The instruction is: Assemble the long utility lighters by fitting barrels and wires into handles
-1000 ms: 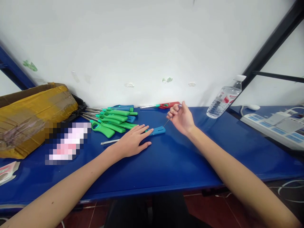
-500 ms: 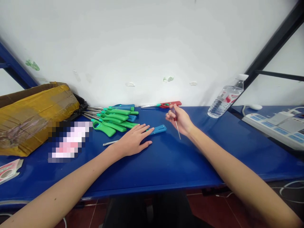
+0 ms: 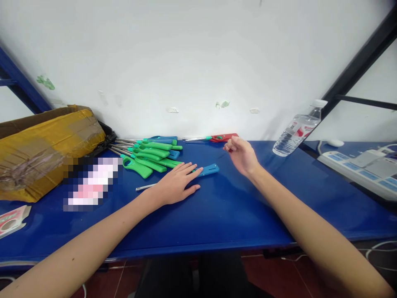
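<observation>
My left hand (image 3: 178,183) lies flat with its fingers spread over a blue-handled lighter (image 3: 210,169), whose metal tip shows to the left of the wrist. To the right, my right hand (image 3: 243,155) is raised above the table with its fingers curled closed. What it holds is hidden or blurred; only a faint dark streak shows by the fingertips. Green lighters (image 3: 136,166) and blue ones lie in a pile at the left. Behind my right hand, a red lighter (image 3: 221,138) rests along the wall.
A taped cardboard box (image 3: 46,153) stands on the left of the blue table (image 3: 211,223), near a pixelated item (image 3: 93,182) and a torn carton piece (image 3: 14,220). At the right are a tilted water bottle (image 3: 296,132) and a white power strip (image 3: 359,167).
My right hand has turned and its fingers have curled in more. The red-handled screwdriver that showed in it is no longer clearly visible. My left hand stays flat on the lighter.
</observation>
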Demonstrator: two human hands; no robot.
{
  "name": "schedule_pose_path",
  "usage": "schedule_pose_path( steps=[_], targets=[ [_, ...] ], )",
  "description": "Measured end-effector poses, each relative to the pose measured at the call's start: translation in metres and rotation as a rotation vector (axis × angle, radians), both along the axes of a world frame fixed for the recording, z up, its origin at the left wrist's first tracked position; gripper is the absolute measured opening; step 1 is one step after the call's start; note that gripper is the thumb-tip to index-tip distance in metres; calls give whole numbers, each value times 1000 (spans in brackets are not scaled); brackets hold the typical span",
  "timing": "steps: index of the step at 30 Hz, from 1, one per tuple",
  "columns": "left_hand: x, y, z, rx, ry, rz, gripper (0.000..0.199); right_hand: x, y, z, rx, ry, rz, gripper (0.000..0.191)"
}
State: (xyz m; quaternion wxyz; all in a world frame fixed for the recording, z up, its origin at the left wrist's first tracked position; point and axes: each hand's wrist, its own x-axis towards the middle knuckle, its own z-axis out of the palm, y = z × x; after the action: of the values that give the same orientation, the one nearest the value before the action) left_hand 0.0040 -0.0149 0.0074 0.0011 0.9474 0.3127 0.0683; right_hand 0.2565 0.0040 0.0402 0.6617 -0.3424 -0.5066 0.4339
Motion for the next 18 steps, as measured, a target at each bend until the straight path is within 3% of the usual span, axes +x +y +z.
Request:
schedule_pose_path(
  steps=[5,10,18],
  targets=[
    [-1,0,-1,5,-29,-5,59,-1,10,-20,-2,-270,-45,51],
    [0,0,-2,12,0,1,59,5,18,-33,47,-465,-49,33],
    [0,0,-1,10,2,2,59,26,30,-56,10,-1075,-81,62]
  ],
)
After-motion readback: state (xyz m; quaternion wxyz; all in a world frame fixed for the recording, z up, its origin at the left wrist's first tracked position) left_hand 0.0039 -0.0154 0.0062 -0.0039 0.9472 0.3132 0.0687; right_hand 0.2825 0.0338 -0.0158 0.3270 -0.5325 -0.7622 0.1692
